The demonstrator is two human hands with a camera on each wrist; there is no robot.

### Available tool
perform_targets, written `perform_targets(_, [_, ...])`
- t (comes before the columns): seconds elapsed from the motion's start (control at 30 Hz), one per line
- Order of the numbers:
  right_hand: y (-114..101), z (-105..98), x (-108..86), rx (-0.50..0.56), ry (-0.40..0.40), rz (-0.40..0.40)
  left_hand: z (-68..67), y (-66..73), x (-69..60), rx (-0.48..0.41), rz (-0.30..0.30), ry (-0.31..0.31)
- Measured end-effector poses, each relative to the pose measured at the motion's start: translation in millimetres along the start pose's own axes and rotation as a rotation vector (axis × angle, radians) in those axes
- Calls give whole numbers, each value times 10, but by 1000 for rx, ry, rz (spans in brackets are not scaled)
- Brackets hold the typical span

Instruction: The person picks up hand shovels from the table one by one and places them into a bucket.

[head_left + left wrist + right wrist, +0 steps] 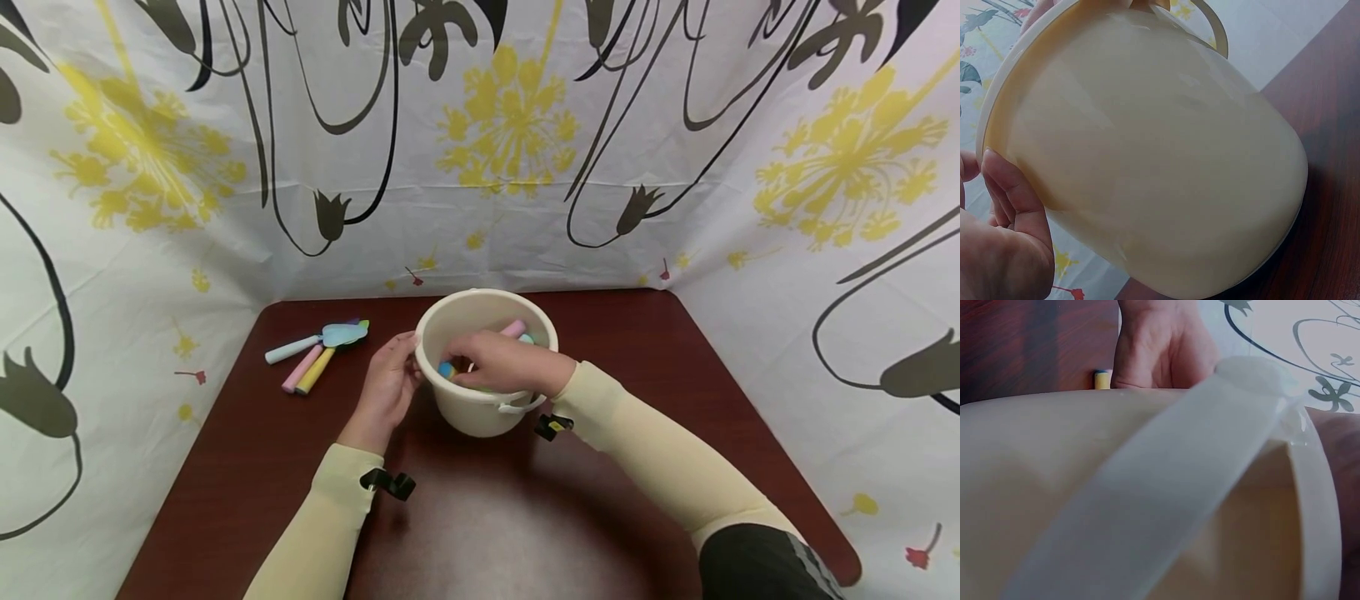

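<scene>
A cream plastic bucket [480, 412] stands on the table, tilted slightly in the head view. My left hand [387, 383] holds its rim at the left, with curled fingertips [1007, 175] against the outside of the wall in the left wrist view. Over the near rim, my right hand [501, 360] reaches into the bucket. Its fingers are lowered beside a blue-ended piece [446, 369]; whether they grip anything is hidden. A pink cylindrical handle [514, 328] and a teal piece [527, 339] show inside. The bucket handle [1147, 469] hangs near my right wrist.
Left of the bucket, several tools lie in a fanned pile on the dark red table [600, 517]: a light-blue-headed one [343, 334], a pink handle [302, 369] and a yellow handle [315, 372]. A patterned cloth [480, 242] encloses the back and sides.
</scene>
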State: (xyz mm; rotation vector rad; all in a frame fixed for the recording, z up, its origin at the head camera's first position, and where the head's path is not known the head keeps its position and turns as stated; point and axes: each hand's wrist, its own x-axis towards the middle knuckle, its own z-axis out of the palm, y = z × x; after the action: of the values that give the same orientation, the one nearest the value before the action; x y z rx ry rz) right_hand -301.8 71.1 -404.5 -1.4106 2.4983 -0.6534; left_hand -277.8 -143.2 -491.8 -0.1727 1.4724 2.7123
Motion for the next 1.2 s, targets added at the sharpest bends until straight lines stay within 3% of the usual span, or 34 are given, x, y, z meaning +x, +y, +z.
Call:
perform_targets(0.27, [13, -6, -39, 28, 18, 4, 4, -7, 0, 1, 3, 6])
perform_targets(0.5, [57, -136, -168, 104, 60, 71, -3, 5, -10, 20, -1, 4])
perform_targets(0.83, [354, -399, -533, 104, 365, 148, -22, 4, -12, 33, -6, -7])
perform_targets(1.03, [536, -435, -727, 93, 541, 198, -27, -2, -4, 30, -8, -2])
perform_targets(1.13, [622, -405, -796, 77, 622, 267, -25, -2, -5, 29, -3, -1])
perform_targets(1.2, [672, -370, -837, 102, 648, 358, -23, -3, -3, 32, -4, -1])
